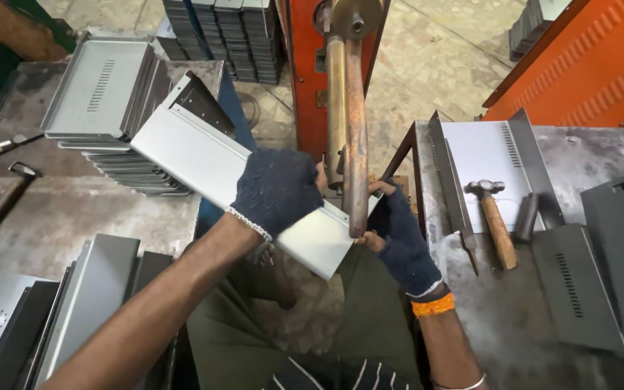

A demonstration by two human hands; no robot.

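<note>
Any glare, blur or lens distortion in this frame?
Head view: even light and sharp focus; mild sheen on the bent grey sheet-metal panel under the left hand; soft shadow around the wooden-handled hammer; wide-angle stretch shows at the edges.

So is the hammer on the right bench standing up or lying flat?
Lying flat: the hammer rests lengthwise on the right bench, untouched.

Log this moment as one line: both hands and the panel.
left hand: gripping sheet-metal panel | right hand: holding panel's end at welder arm | hammer: idle on right table
</note>
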